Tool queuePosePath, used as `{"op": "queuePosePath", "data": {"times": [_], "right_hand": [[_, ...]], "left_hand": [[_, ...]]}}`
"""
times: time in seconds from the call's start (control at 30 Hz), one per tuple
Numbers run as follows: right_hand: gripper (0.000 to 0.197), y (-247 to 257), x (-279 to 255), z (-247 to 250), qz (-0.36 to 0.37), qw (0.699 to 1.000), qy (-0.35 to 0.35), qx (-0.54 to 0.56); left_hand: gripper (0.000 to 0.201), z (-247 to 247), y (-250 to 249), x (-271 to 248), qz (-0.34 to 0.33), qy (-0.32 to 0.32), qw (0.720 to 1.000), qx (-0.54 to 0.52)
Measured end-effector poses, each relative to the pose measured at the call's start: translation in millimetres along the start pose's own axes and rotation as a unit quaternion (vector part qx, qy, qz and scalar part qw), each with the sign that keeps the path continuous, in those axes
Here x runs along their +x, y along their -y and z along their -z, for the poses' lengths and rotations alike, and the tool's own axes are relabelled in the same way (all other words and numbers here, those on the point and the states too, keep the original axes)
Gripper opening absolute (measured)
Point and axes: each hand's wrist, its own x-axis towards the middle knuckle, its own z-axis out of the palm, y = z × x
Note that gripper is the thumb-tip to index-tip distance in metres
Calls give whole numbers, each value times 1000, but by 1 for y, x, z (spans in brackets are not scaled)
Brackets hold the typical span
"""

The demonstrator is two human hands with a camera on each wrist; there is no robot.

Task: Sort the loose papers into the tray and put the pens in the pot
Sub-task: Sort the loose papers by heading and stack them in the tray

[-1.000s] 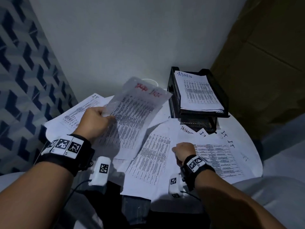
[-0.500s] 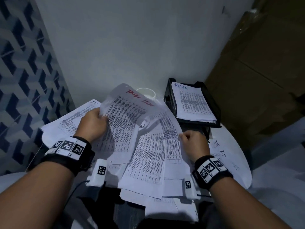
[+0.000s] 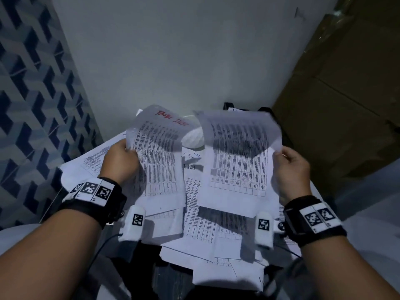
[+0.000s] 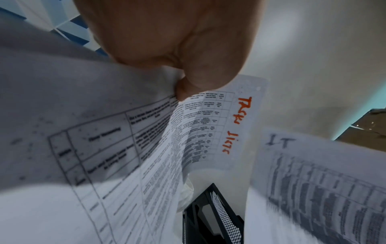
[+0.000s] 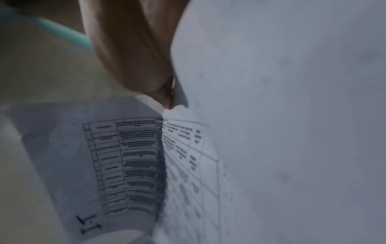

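My left hand pinches the left edge of a printed sheet with red handwriting and holds it up over the table; the left wrist view shows this sheet under my fingers. My right hand grips the right edge of a second printed sheet marked IT, lifted and blurred; that sheet shows in the right wrist view. Loose papers cover the table below. The black mesh tray is mostly hidden behind the right sheet; a corner shows. No pens or pot are visible.
A white round object sits behind the sheets near the wall. A patterned blue wall stands at the left and brown cardboard at the right. The table's near edge has papers hanging over it.
My right hand has taken a sheet off the pile and raised it up and to the right, in front of the tray. My left hand has kept its sheet raised.
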Motion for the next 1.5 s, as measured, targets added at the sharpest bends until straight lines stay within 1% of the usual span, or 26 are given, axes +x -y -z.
{"op": "queuePosePath", "data": {"times": [0.03,0.17,0.23,0.3,0.43,0.53,0.57,0.63,0.67,0.73,0.8,0.87,0.93,0.97,1.0,1.03,1.1,1.13,1.17,1.23,1.27,1.3,1.33,1.37,1.43,1.5], "right_hand": [[13,-2,1,1,-26,999,12,14],[29,-14,-16,-9,-89,993,74,0],[27,-20,-26,-19,-115,989,95,8],[24,-26,-32,-30,-129,986,104,19],[25,-39,-40,-49,-162,979,117,34],[30,-44,-46,-58,-198,974,104,33],[29,-46,-47,-60,-205,973,97,34],[28,-51,-49,-63,-230,968,91,45],[28,-55,-48,-63,-241,965,91,51],[21,-59,-46,-62,-257,959,94,69],[9,-64,-42,-60,-271,952,94,103],[11,-77,-36,-52,-271,958,77,59],[11,-94,-29,-41,-263,964,27,-26],[14,-100,-27,-35,-274,961,-6,-42],[33,-103,-26,-28,-292,955,-33,-47],[48,-107,-24,-22,-305,950,-38,-53],[62,-109,-23,-14,-324,939,-16,-117],[59,-110,-22,-13,-325,933,7,-153],[48,-116,-20,-11,-313,929,28,-195],[8,-125,-17,-11,-285,913,68,-283],[11,-129,-16,-13,-269,913,83,-296],[13,-129,-16,-15,-261,920,93,-276],[8,-127,-16,-18,-244,930,88,-260],[15,-122,-17,-21,-215,938,75,-261],[18,-102,-19,-26,-141,946,65,-284],[18,-83,-18,-25,-70,933,82,-345]], "left_hand": [[15,0,-2,-1,2,4,1000,-11],[17,-6,-15,-10,-4,52,995,-88],[23,-12,-24,-20,12,95,980,-175],[26,-18,-32,-31,11,130,967,-219],[31,-30,-34,-41,41,136,946,-291],[40,-40,-31,-41,91,150,912,-371],[37,-43,-31,-41,83,156,913,-366],[21,-44,-27,-38,11,175,953,-246],[13,-44,-27,-38,-14,178,966,-185],[22,-42,-22,-32,-41,166,980,-103],[19,-38,-21,-27,-68,129,988,-54],[15,-32,-19,-20,-91,94,991,-15],[18,-26,-15,-13,-83,74,994,-6],[19,-24,-11,-10,-78,68,995,-9],[19,-21,-10,-10,-71,66,995,-10],[19,-20,-8,-9,-68,66,995,-17],[18,-17,-5,-11,-55,72,995,-35],[18,-16,-5,-12,-50,75,995,-37],[18,-15,-5,-14,-52,75,995,-36],[20,-16,-6,-15,-59,74,995,-26],[21,-16,-7,-16,-59,72,995,-22],[21,-16,-7,-16,-57,70,996,-17],[21,-16,-7,-16,-53,72,996,-9],[19,-17,-6,-16,-50,73,996,-2],[17,-17,-3,-11,-53,63,996,29],[15,-16,-1,-7,-62,44,995,70]]}}
